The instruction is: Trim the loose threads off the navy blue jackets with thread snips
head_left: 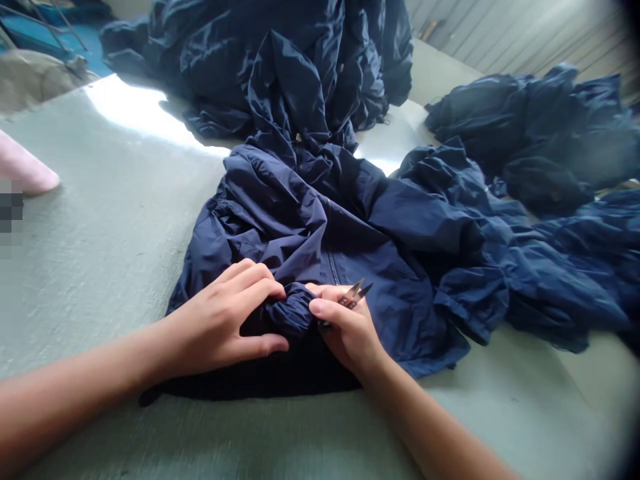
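Note:
A navy jacket (395,280) with a zipper lies spread in front of me. Its gathered elastic cuff (293,310) is bunched up between my two hands. My left hand (230,313) curls around the cuff's left side, fingertips on the fabric and thumb below. With thumb and forefinger, my right hand (350,327) pinches the cuff's right edge. That same hand also carries small thread snips (353,297), their pointed blades sticking out past the fingers, slightly apart and aimed up and to the right. The snips' handle is mostly hidden in the palm.
A large heap of navy garments (300,67) rises at the far side of the pale table (100,253). More navy garments (525,133) are piled at the right. A pink sleeve (25,163) shows at the left edge, and a beige bundle (37,80) lies behind it.

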The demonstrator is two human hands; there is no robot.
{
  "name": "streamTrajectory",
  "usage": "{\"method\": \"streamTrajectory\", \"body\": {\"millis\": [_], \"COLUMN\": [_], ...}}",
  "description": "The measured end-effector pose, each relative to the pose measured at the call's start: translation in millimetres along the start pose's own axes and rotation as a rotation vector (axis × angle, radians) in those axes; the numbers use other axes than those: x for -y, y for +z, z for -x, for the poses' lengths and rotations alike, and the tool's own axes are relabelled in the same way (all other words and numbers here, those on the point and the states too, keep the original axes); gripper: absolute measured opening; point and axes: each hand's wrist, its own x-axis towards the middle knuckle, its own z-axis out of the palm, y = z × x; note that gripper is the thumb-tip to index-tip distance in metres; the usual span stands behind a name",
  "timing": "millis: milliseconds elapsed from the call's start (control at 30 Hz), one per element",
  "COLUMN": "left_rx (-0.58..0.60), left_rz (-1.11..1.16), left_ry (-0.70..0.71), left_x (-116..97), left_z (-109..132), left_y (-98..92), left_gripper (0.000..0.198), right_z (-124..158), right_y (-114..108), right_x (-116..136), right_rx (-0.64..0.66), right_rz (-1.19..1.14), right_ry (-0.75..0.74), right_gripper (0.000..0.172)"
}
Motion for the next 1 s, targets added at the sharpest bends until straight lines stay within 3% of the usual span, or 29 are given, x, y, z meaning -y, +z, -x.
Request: {"method": "streamTrajectory", "body": {"millis": [100,167,300,333,433,567,767,833,1000], "left_rx": [-0.071,-0.112,-0.076,-0.090,-0.158,-0.050,0.115,0.088,-0.054], "left_rz": [-0.013,-0.003,0.032,0.015,-0.012,0.356,0.783,0.859,0.899], "left_ry": [0.002,-0.022,-0.047,-0.043,-0.066,-0.197,-0.418,-0.504,-0.613], "left_x": [-2,-6,-18,-21,-25,-23,-14,-10,-2], "left_z": [1,2,0,0,1,1,-7,-9,-10], "left_y": [0.3,0.8,1.4,1.5,2.3,7.5,10.1,7.8,8.4], "left_gripper": [0.066,0.071,0.022,0.013,0.016,0.023,0.029,0.027,0.037], "right_z": [2,3,6,5,3,0,3,5,7], "right_y": [-1,0,1,1,0,0,2,1,-2], "right_x": [1,3,7,7,2,2,22,26,15], "right_rx": [0.084,0.206,0.330,0.315,0.214,0.057,0.179,0.171,-0.024], "right_rz": [0.127,0.280,0.338,0.307,0.229,0.224,0.420,0.541,0.595], "right_ry": [-0.108,-0.205,-0.283,-0.287,-0.264,-0.305,-0.314,-0.316,-0.226], "right_gripper": [0.045,0.048,0.044,0.042,0.038,0.038,0.051,0.055,0.057]}}
